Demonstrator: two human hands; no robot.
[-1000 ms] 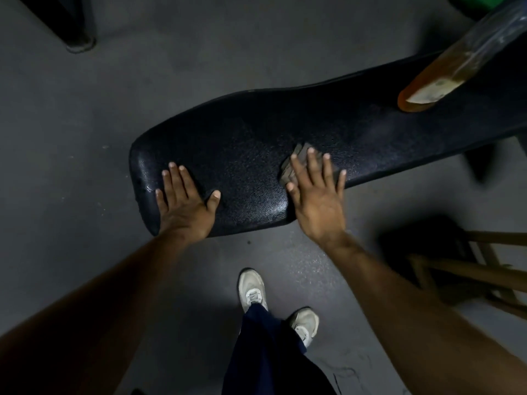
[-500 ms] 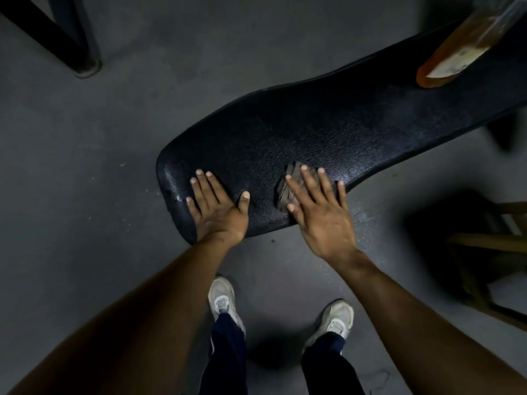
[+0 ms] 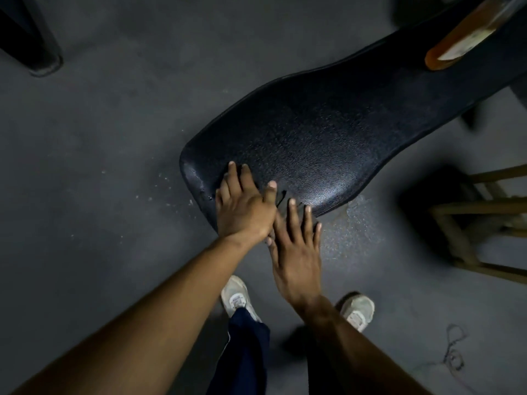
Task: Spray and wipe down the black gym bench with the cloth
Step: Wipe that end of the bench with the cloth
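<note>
The black gym bench [image 3: 328, 132] runs from the upper right down to its rounded end at the centre. My left hand [image 3: 242, 206] lies flat on that end, fingers straight. My right hand [image 3: 296, 252] is right beside it with straight fingers; its fingertips reach the bench's near edge and its palm hangs over the floor. Only a thin sliver of the cloth [image 3: 281, 197] shows between the two hands; the rest is hidden under them. A spray bottle [image 3: 462, 38] with orange liquid lies on the bench at the top right.
A wooden stool [image 3: 479, 223] stands to the right of the bench end. A black equipment leg [image 3: 37, 52] is at the top left. A wet patch [image 3: 353, 229] marks the grey floor beside the bench. My white shoes [image 3: 236, 297] are below, and a cord [image 3: 453, 357] lies at the lower right.
My right hand has slid left and back toward the bench's near edge, ending against my left hand. The cloth has gone almost out of sight. My left hand stays on the bench end.
</note>
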